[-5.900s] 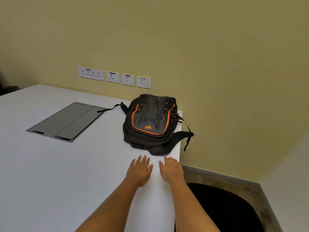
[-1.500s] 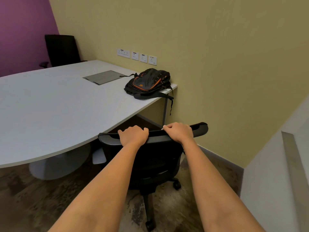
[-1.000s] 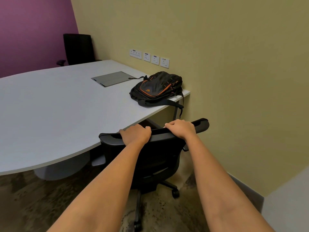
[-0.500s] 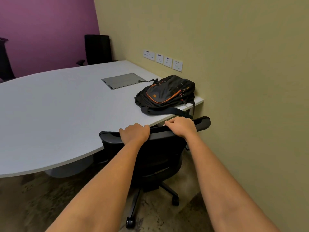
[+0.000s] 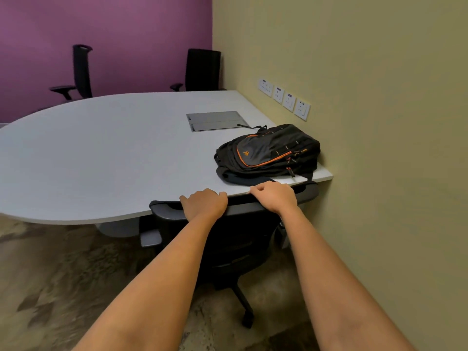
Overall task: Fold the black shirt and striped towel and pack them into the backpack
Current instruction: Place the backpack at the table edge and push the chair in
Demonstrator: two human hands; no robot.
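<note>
Chair back (image 5: 240, 208) now pushed up to counter (image 5: 101, 160) edge just before backpack (image 5: 268, 150), nearer than earlier. Left grip (image 5: 203, 202) and right grip (image 5: 274, 197) kept curled over chair back.

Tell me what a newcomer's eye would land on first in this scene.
First come the left hand and right hand in the foreground. Both grip the top rail of a black office chair at the near edge of the table. Next is the black backpack with orange trim, lying on the table's right corner beside the yellow wall, then the purple wall at the far end.
</note>
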